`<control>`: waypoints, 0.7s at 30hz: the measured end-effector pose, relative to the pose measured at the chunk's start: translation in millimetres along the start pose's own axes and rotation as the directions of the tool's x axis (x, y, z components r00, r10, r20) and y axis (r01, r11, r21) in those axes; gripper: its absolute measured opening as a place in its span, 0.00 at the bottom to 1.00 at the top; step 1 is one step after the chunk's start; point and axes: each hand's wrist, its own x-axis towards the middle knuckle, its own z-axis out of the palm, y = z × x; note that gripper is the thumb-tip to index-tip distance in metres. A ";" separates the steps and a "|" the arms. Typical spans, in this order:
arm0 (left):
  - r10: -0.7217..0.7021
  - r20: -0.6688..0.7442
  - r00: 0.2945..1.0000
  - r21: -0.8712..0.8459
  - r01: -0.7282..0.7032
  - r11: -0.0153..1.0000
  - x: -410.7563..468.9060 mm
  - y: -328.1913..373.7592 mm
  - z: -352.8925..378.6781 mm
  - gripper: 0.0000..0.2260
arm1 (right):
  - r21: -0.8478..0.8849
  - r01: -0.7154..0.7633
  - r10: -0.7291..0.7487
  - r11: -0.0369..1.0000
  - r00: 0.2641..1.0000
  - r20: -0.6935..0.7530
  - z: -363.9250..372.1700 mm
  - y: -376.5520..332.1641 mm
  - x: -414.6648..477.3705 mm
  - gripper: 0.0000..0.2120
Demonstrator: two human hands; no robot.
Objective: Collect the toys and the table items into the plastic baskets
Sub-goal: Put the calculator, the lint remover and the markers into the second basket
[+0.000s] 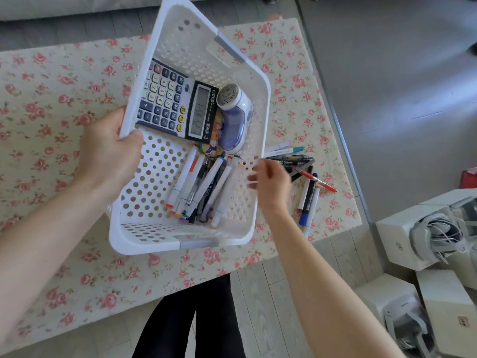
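Head view, basket (134, 226) in left hand (108, 153)

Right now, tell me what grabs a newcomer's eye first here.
A white plastic basket held tilted over the floral tablecloth, gripped at its rim by the left hand. Inside lie a calculator, a lint shaver and a bundle of markers. More loose pens lie on the cloth beside the right hand.
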 end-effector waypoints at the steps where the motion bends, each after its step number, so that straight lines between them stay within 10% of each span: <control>1: -0.006 -0.005 1.000 0.002 0.006 1.000 2.6 0.8 -1.3 0.15 | -0.011 -0.024 0.022 1.000 0.994 -0.110 -12.2 7.9 10.0 0.07; 10: -0.066 -0.027 0.997 -0.014 0.065 0.998 19.1 11.0 -6.7 0.19 | -0.572 -0.277 0.276 0.772 0.957 -0.091 -37.1 63.1 56.4 0.11; 21: -0.114 -0.053 0.992 0.022 0.115 0.993 26.4 17.4 -2.7 0.20 | -0.005 -0.463 0.410 0.887 0.789 -0.457 -77.1 96.6 61.7 0.13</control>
